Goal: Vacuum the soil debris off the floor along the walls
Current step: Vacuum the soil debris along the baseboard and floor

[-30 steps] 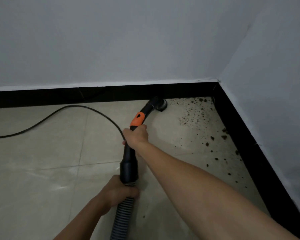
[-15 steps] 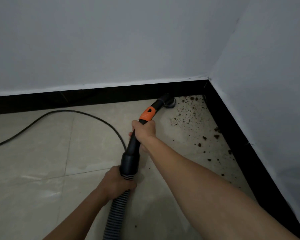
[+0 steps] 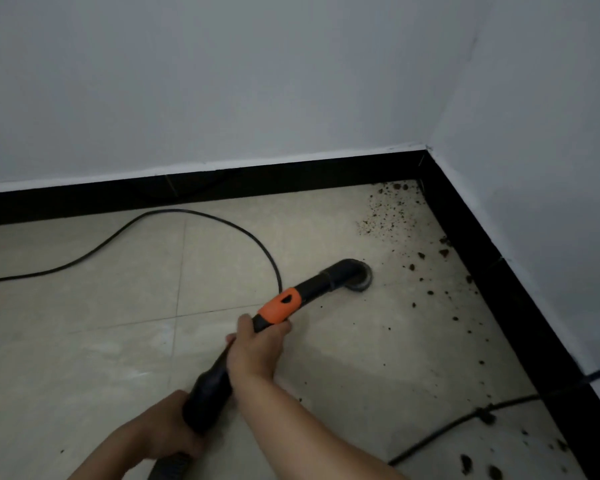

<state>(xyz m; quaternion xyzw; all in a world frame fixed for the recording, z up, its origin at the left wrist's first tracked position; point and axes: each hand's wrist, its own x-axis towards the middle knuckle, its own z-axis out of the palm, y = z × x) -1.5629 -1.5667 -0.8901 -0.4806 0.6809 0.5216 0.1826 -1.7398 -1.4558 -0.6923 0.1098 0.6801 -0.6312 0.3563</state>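
Note:
I hold a black vacuum wand [image 3: 312,284] with an orange collar [image 3: 279,305]. My right hand [image 3: 255,351] grips the wand just below the collar. My left hand [image 3: 168,427] grips the thick black cuff [image 3: 207,398] where the ribbed hose begins. The round brush nozzle [image 3: 355,277] rests on the beige tile floor [image 3: 84,341], away from the walls. Dark soil crumbs [image 3: 383,211] lie thick in the corner, and soil debris [image 3: 444,296] is scattered along the right skirting. Larger clods [image 3: 478,464] lie at the bottom right.
Black skirting [image 3: 222,183] runs under the white back wall and meets the right skirting [image 3: 520,299] at the corner. A black power cable [image 3: 153,218] loops over the floor on the left. Another cable [image 3: 465,419] crosses the floor at the lower right.
The nozzle has pulled back from the back skirting near the corner and now sits farther out on the tile. The view has shifted, showing more floor at the lower right.

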